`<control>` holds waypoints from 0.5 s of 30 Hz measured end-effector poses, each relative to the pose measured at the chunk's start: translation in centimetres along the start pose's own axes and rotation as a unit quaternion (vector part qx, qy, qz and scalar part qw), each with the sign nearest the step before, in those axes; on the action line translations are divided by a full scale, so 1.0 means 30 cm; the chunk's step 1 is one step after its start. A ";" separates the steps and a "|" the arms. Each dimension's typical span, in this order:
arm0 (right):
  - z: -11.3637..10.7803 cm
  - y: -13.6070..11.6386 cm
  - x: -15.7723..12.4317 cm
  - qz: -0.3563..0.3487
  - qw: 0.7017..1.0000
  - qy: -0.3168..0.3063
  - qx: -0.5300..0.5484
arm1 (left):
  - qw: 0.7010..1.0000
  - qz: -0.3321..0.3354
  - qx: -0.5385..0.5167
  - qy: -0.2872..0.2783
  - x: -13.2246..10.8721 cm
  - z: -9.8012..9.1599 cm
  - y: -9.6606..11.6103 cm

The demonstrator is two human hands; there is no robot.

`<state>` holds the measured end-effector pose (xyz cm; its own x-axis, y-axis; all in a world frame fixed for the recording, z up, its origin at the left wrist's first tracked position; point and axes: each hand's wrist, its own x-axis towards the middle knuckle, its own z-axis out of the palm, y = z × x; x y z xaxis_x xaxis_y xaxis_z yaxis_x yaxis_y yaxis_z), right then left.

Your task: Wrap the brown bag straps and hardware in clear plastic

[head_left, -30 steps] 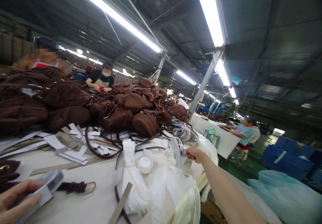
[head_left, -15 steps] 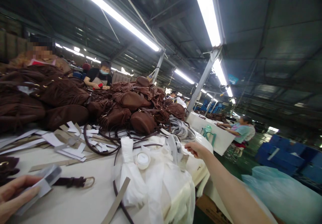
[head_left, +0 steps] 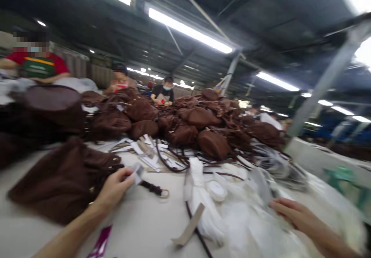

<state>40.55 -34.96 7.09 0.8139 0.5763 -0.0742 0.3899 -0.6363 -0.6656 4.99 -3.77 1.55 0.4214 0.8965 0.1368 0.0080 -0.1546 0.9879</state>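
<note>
My left hand [head_left: 114,188] rests at the edge of a brown suede bag [head_left: 62,179] lying on the pale table [head_left: 139,223], and its fingers pinch a small grey-white paper piece [head_left: 136,172]. A dark brown strap with a metal ring [head_left: 156,190] lies just right of it. My right hand [head_left: 292,213] hovers over a heap of white plastic wrapping [head_left: 246,211], fingers loosely curled and blurred; nothing shows in it. A small round white lid [head_left: 216,190] sits in the wrapping between my hands.
A big pile of brown fringed bags [head_left: 199,123] fills the table's back, with paper strips [head_left: 145,151] and loose straps in front. A grey card strip [head_left: 189,225] lies near the front. Several other people work behind the pile. A metal post [head_left: 327,84] stands right.
The view has swung left and down. My left hand with the paper piece moved in toward the table's middle beside a brown bag; my right hand drew back from the wrapping's far side.
</note>
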 end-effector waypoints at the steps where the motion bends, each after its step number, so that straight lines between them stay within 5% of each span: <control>1: 0.038 -0.066 0.000 -0.036 0.998 -0.047 0.039 | 1.000 0.007 0.015 0.005 -0.007 -0.043 -0.013; 4: 0.223 -0.320 -0.068 -0.167 0.958 -0.200 0.119 | 0.999 0.038 0.026 0.014 -0.010 -0.091 -0.059; 8: 0.554 -0.623 -0.201 -0.262 0.882 -0.332 0.207 | 0.996 0.071 0.051 0.024 -0.007 -0.065 -0.092; 11: 0.753 -0.713 -0.208 -0.292 0.868 -0.332 0.225 | 0.994 0.088 0.064 0.026 -0.014 -0.062 -0.089; 15: 0.875 -0.711 -0.167 -0.314 0.885 -0.275 0.206 | 0.994 0.085 0.060 0.028 -0.019 -0.074 -0.090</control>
<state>16.84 -10.81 2.16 0.1158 0.9845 0.1317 0.4085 0.0736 -0.9098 2.71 -2.92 -1.01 0.3757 0.8737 0.3089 0.0502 -0.3520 0.9347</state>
